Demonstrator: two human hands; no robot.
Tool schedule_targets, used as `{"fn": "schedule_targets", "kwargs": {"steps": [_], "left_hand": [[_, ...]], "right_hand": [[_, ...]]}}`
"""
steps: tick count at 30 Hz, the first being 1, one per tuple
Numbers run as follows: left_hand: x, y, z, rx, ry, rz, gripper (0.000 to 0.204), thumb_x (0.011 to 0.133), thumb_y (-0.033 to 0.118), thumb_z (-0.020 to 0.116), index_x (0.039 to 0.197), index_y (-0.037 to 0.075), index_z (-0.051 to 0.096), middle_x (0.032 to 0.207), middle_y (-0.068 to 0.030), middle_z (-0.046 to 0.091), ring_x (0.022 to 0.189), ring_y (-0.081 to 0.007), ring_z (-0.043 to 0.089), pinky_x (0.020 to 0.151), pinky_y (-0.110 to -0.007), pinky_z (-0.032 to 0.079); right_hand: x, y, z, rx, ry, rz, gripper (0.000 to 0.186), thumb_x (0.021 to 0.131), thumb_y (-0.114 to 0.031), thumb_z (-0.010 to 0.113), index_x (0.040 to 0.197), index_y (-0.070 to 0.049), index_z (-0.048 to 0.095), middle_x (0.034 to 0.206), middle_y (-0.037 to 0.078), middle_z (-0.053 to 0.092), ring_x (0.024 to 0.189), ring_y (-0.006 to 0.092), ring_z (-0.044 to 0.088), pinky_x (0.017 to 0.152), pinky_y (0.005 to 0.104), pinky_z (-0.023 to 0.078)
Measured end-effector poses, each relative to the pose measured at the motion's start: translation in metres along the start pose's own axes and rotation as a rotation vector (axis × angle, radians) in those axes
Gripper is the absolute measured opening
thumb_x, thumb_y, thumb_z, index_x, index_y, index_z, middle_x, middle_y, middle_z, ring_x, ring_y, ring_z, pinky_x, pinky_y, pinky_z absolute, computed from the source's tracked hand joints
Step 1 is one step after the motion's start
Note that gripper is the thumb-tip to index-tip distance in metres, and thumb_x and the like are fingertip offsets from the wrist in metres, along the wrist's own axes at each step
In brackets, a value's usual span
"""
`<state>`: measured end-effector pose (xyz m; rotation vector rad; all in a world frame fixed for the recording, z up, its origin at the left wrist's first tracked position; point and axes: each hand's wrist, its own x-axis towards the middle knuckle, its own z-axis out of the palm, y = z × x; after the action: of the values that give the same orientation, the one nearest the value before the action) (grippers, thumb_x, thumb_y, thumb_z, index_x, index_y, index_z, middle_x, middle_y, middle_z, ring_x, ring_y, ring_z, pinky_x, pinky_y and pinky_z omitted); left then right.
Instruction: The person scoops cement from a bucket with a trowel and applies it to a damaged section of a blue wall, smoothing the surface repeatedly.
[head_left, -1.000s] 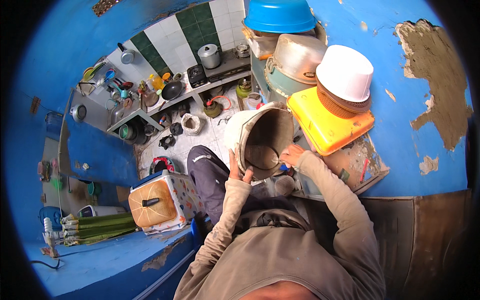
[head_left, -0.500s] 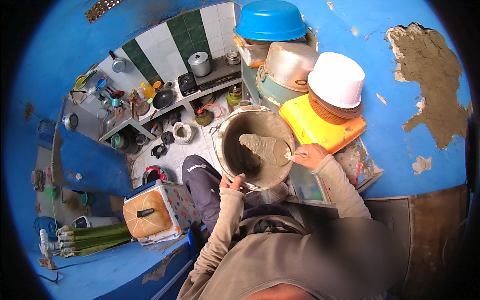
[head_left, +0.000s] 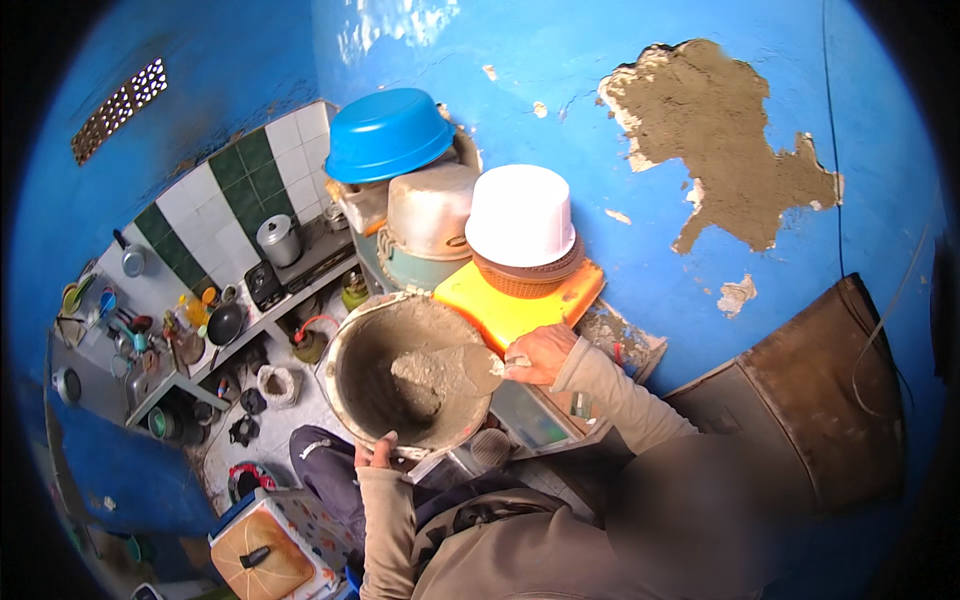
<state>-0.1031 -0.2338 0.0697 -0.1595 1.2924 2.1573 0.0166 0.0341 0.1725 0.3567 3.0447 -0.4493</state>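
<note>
The left hand [head_left: 377,452] pinches the near rim of the bucket [head_left: 415,325] in front of the person; the right hand [head_left: 541,354] closes round a trowel [head_left: 484,366] at the bucket's right side, its blade inside with mortar [head_left: 428,375]. Left of the bucket spreads the tiled floor [head_left: 305,400]. Just beyond it, rightward, lies a yellow container [head_left: 490,315]; farther, a white tub [head_left: 520,215]. Far beyond, leftward, a tabletop [head_left: 255,330] bears a pot [head_left: 278,240]. The blue wall [head_left: 560,75], beyond and right, shows a bare patch [head_left: 720,130].

Against a second ago, the bucket's mouth faces up more and the mortar shows. The right hand hides most of the trowel's handle; a grey blur covers part of the right sleeve [head_left: 625,405].
</note>
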Motion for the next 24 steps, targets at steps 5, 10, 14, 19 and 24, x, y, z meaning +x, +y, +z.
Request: {"fn": "schedule_targets", "kwargs": {"steps": [5, 10, 14, 19, 24], "left_hand": [[0.002, 0.003, 0.001, 0.075, -0.042, -0.032, 0.041, 0.072, 0.008, 0.057, 0.112, 0.009, 0.047, 0.085, -0.0065, 0.058, 0.062, -0.0201, 0.06, 0.048, -0.033, 0.054], [0.0, 0.003, 0.002, 0.047, 0.0, -0.03, 0.041, 0.071, 0.01, 0.058, 0.11, 0.009, 0.048, 0.084, -0.0063, 0.058, 0.06, -0.0187, 0.059, 0.048, -0.033, 0.054], [0.001, 0.007, 0.005, 0.028, -0.031, -0.028, 0.039, 0.07, 0.011, 0.058, 0.108, 0.009, 0.049, 0.082, -0.0058, 0.058, 0.059, -0.0182, 0.059, 0.048, -0.033, 0.054], [0.002, 0.009, 0.008, 0.033, -0.02, -0.011, 0.039, 0.071, 0.01, 0.058, 0.109, 0.009, 0.049, 0.079, -0.0057, 0.058, 0.055, -0.0178, 0.058, 0.047, -0.032, 0.054], [0.002, 0.015, 0.009, 0.028, -0.053, -0.018, 0.042, 0.071, 0.009, 0.057, 0.112, 0.009, 0.047, 0.085, -0.0063, 0.058, 0.062, -0.0191, 0.059, 0.05, -0.033, 0.055]], "right_hand": [[-0.006, -0.004, -0.01, -0.039, -0.024, 0.031, 0.032, 0.075, -0.037, 0.059, 0.084, -0.007, 0.066, 0.079, 0.014, 0.064, 0.074, 0.0331, 0.06, 0.067, 0.042, 0.045], [-0.011, 0.0, -0.004, -0.006, 0.063, 0.002, 0.031, 0.075, -0.036, 0.059, 0.084, -0.007, 0.065, 0.078, 0.013, 0.064, 0.074, 0.0329, 0.06, 0.066, 0.0412, 0.045], [-0.015, 0.004, -0.003, -0.018, 0.053, 0.028, 0.031, 0.075, -0.036, 0.06, 0.084, -0.007, 0.065, 0.079, 0.012, 0.064, 0.074, 0.0321, 0.06, 0.066, 0.041, 0.046], [-0.019, 0.002, -0.015, -0.022, 0.049, 0.049, 0.031, 0.075, -0.038, 0.06, 0.084, -0.008, 0.065, 0.078, 0.011, 0.064, 0.074, 0.0315, 0.06, 0.067, 0.0414, 0.046], [-0.026, 0.002, -0.049, -0.006, 0.097, 0.059, 0.031, 0.074, -0.038, 0.061, 0.085, -0.009, 0.066, 0.077, 0.012, 0.064, 0.072, 0.0316, 0.061, 0.064, 0.0402, 0.046]]}}
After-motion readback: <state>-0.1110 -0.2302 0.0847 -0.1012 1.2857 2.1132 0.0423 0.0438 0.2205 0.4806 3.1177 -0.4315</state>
